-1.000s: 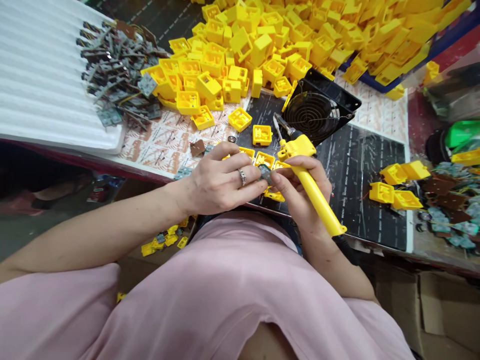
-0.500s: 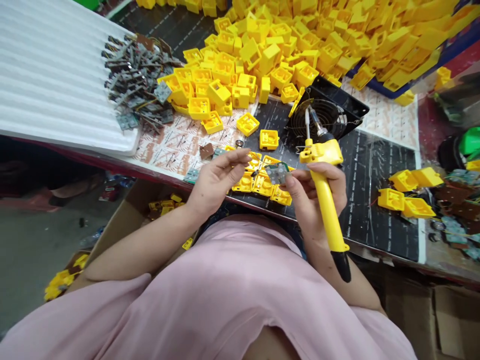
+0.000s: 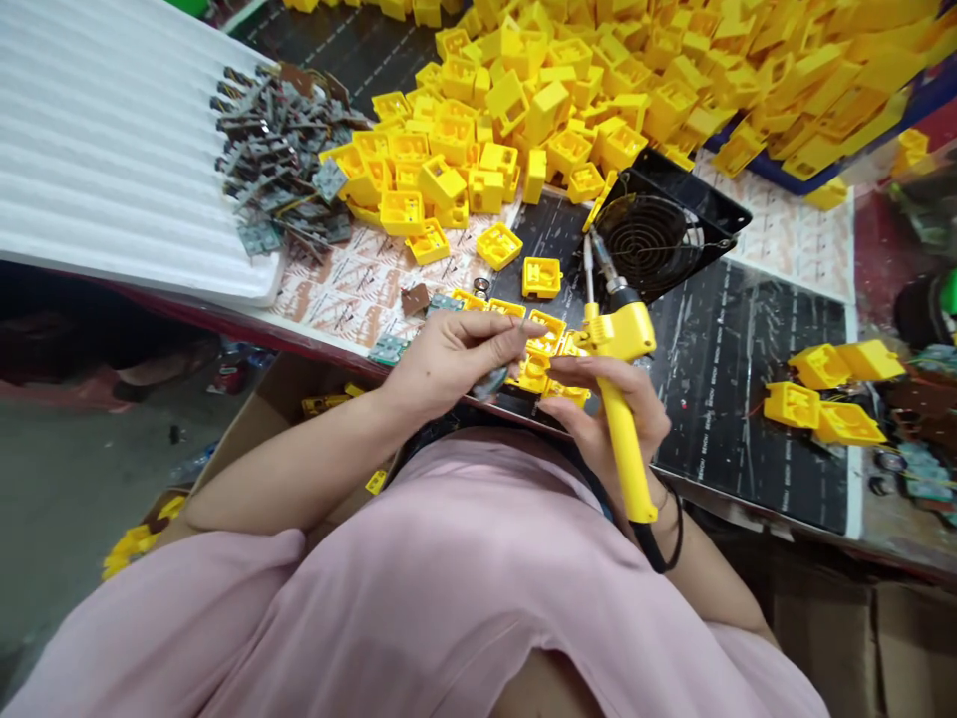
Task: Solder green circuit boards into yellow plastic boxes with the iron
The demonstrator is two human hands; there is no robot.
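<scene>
My left hand (image 3: 445,361) is closed in a pinch over the near edge of the table. A small circuit board (image 3: 489,384) shows below its fingers, partly hidden by them. My right hand (image 3: 624,409) has a yellow soldering gun (image 3: 626,454) resting in it, the metal tip and a thin tube pointing away from me. Its thumb and index finger are apart, close to the left fingertips. Under and between both hands lie several open yellow housings (image 3: 532,374) set side by side in rows.
A big heap of yellow housings (image 3: 523,100) covers the back. A black fan (image 3: 650,234) stands behind the soldering gun. Wired boards (image 3: 288,150) are piled beside a white foam sheet (image 3: 127,150). Several housings (image 3: 829,394) lie at the right. A cardboard box (image 3: 254,414) stands below the table edge.
The circuit board has passed from my right fingers to my left hand. My left hand has moved right; my right hand and the soldering gun have shifted slightly left.
</scene>
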